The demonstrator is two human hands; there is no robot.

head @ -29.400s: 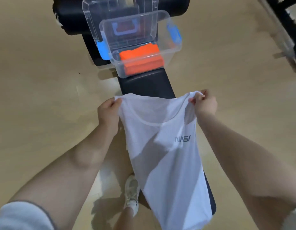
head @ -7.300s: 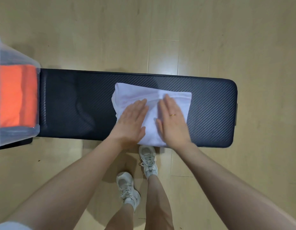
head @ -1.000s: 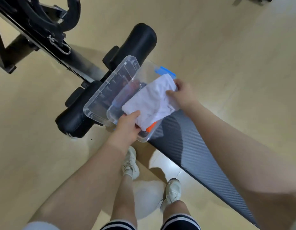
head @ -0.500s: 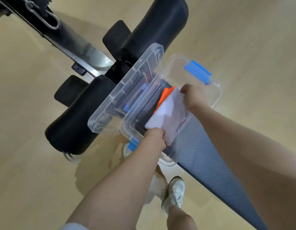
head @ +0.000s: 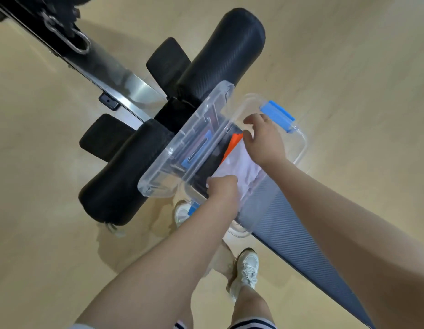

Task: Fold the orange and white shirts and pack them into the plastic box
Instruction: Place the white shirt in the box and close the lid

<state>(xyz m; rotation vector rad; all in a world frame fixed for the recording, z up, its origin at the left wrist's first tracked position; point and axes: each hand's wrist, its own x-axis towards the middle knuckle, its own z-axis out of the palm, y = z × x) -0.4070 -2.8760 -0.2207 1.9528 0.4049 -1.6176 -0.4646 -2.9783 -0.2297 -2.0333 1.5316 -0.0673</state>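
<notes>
Black padded surface [head: 301,245]: clear plastic box [head: 301,148] holds folded orange shirt [head: 233,144]; my left hand [head: 224,188] and right hand [head: 264,141] fingers curl on folded white shirt [head: 239,165], nearly packed.

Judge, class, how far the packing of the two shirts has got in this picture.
Done: the orange shirt lies folded in the box, and the white shirt, also folded, sits on top of it inside. In hand: the left hand and right hand are both in the box at the white shirt. Left: letting go and drawing the hands out; the lid stands open behind the box.
</notes>
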